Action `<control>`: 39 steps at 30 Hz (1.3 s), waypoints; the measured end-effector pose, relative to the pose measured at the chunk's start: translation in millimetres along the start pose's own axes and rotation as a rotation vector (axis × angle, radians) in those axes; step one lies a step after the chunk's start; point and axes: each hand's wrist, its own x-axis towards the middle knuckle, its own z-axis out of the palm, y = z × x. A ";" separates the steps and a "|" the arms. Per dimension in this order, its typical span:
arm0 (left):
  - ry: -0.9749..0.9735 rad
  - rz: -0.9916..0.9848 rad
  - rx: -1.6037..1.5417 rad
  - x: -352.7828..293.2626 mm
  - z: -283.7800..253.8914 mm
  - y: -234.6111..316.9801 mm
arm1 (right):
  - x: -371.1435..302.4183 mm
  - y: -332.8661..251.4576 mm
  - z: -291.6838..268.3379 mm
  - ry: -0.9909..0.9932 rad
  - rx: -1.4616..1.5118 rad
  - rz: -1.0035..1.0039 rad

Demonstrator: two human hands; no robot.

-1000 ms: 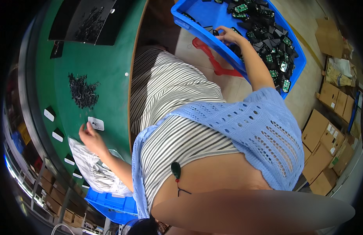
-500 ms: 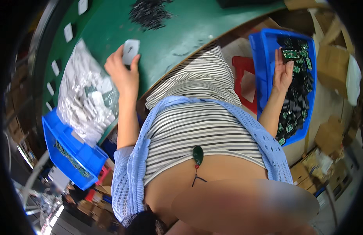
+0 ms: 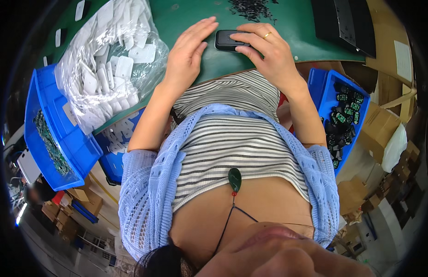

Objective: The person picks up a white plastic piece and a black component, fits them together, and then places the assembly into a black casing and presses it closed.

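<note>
On the green table lies a small black plastic case (image 3: 223, 40) with rounded corners and a thin pale rim along its lower edge. My right hand (image 3: 271, 53) grips it from the right, fingers over its top and thumb at the near side. To the left of the case, my left hand (image 3: 188, 57) has its fingers stretched out and the thumb apart, holding nothing. A clear bag (image 3: 151, 69) full of white plastic plates (image 3: 125, 67) lies by my left forearm. Beyond my right hand is a pile of small black parts (image 3: 253, 8).
At my right stands a blue bin (image 3: 361, 108) of black shells with green circuit boards (image 3: 341, 117). Another blue bin (image 3: 68, 124) at the left holds circuit boards (image 3: 50, 143). A black box (image 3: 343, 27) sits at the table's far right; cardboard boxes (image 3: 377, 127) stand beyond.
My right hand has come from over the right bin to the table with the black shell. The white plate has left my left hand's fingers, which have opened. The view has shifted.
</note>
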 end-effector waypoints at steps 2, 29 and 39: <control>0.009 -0.002 -0.016 -2.7 2.5 -3.7 | 1.8 1.6 4.0 -0.055 -0.002 -0.013; 0.068 -0.074 0.148 62.9 17.7 -12.3 | 14.1 32.0 1.0 0.281 0.345 0.354; 0.207 -0.840 -0.759 316.6 2.0 -243.5 | -18.4 50.0 -8.1 0.405 0.162 0.518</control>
